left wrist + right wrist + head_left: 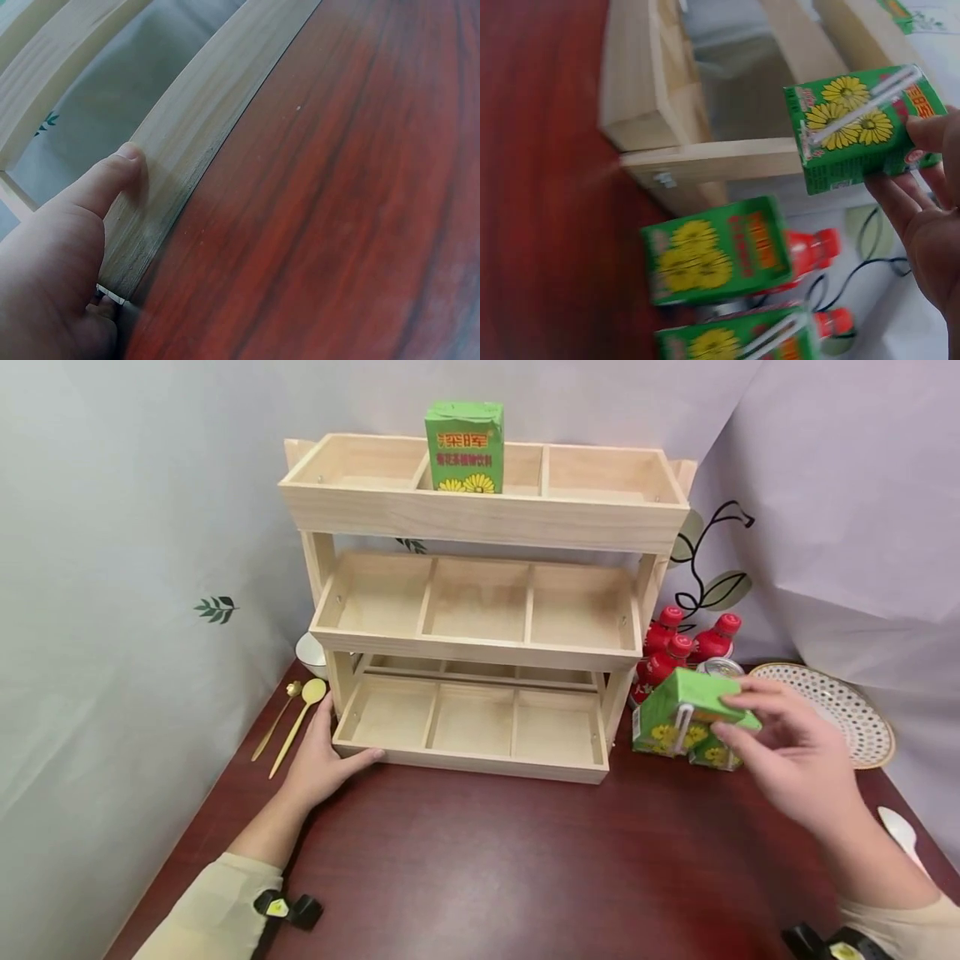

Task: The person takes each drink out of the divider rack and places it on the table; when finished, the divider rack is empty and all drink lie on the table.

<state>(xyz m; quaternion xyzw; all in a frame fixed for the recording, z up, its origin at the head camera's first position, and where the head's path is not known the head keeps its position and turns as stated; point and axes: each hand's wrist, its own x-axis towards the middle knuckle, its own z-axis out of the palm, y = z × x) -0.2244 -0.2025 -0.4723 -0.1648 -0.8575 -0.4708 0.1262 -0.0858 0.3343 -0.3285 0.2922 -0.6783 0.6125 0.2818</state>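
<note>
My left hand [318, 768] holds the lower left corner of a three-tier wooden rack [480, 518]. Its thumb lies on the bottom tier's front board [176, 142], and the other fingers are mostly hidden around the side. Beside the rack's right end, my right hand [798, 747] grips a green drink carton [855, 124] printed with yellow flowers, a straw stuck to its side. Below that carton, two similar cartons [712, 251] stand on the table. Another green carton [465, 447] stands upright in the top tier's middle compartment.
Red-capped bottles [667, 652] and a can [720, 667] stand behind the cartons. A dotted plate [862, 718] and a white spoon [897, 828] lie at right. At left are two gold-coloured spoons [303, 714] and a white bowl [310, 653].
</note>
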